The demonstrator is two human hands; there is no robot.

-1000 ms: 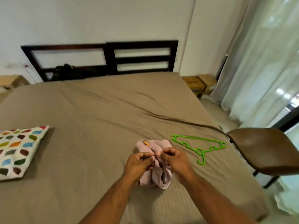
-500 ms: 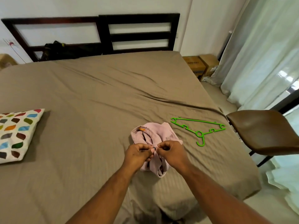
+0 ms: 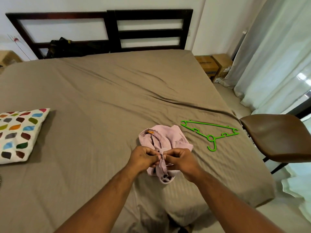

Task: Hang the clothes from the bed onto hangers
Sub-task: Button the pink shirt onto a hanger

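Unfolded wider than a second ago, the pink garment now spreads further toward the green hanger, while both my grips stay together at its near fold. Left grip: fingers curled, pinching a gathered strip of the cloth. Right grip: pinching the same strip, its fingertips meeting those of the left. Garment: crumpled on the brown bed near the foot edge, an orange tag showing at its far left. Hanger: flat on the bed, just right of the garment and apart from it, hook toward me. Patterned pillow on the bed's left; brown chair beside the bed at right.
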